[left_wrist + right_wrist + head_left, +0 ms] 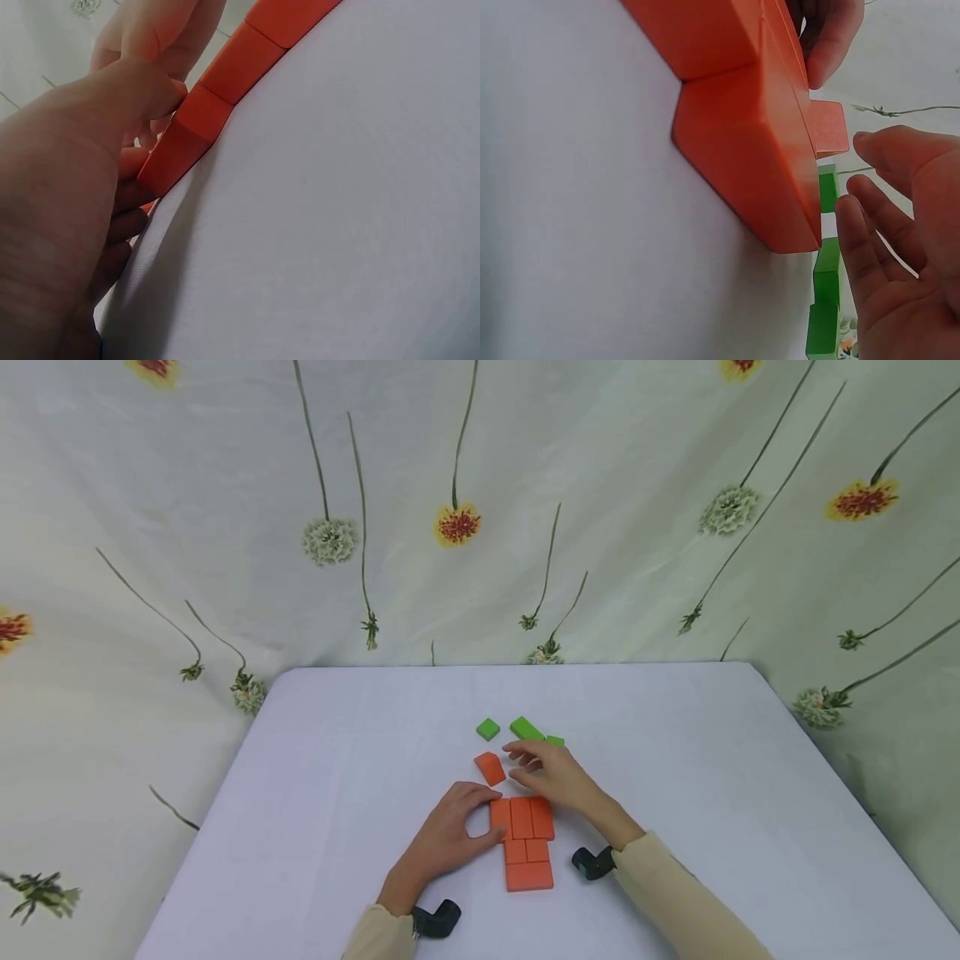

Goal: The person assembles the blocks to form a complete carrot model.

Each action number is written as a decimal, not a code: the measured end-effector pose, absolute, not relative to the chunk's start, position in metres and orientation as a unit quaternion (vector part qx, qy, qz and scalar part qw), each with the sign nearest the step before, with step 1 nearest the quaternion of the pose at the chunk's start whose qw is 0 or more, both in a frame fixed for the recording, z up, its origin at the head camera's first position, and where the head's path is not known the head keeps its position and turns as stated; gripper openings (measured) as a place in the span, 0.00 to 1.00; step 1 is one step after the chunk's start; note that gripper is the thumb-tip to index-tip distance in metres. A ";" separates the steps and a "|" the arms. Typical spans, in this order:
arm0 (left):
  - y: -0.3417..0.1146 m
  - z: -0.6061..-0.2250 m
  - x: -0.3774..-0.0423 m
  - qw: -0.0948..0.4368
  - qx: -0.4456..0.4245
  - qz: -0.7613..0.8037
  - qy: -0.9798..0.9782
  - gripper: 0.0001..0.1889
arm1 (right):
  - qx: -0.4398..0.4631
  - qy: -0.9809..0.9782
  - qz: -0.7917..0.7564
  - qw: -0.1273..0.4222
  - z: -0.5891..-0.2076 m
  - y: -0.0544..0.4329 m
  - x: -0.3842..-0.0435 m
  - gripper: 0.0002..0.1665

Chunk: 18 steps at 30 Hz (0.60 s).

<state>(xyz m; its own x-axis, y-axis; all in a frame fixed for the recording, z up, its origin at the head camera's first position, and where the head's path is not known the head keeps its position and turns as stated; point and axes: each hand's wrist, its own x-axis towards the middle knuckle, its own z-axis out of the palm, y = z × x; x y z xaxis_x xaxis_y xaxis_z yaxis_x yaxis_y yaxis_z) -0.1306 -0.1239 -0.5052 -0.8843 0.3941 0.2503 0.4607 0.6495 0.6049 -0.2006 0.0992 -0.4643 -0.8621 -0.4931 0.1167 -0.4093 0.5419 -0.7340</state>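
Several orange blocks (528,852) lie fitted together flat on the table in the head view. My left hand (450,831) pinches the upper-left orange block (500,820) of this group between thumb and fingers, at its near and far ends. The left wrist view has the thumb against that orange block (180,146), partly covering it. Just beyond the group lies a loose orange block (490,768) with an angled end. My right hand (558,777) hovers right of it, fingers loosely bent and holding nothing. A gap shows between the right fingertips and the blocks in the right wrist view.
Green blocks sit farther back: a small square one (488,729), a longer one (527,728) and another (555,740) partly behind my right hand. The table (360,760) has a white cover, and a flower-print cloth (600,485) hangs behind it.
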 end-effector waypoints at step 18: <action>-0.123 -0.502 -0.129 0.040 -0.234 -0.345 -0.908 0.22 | -0.293 0.891 -0.337 0.078 -0.469 0.092 -0.205 0.21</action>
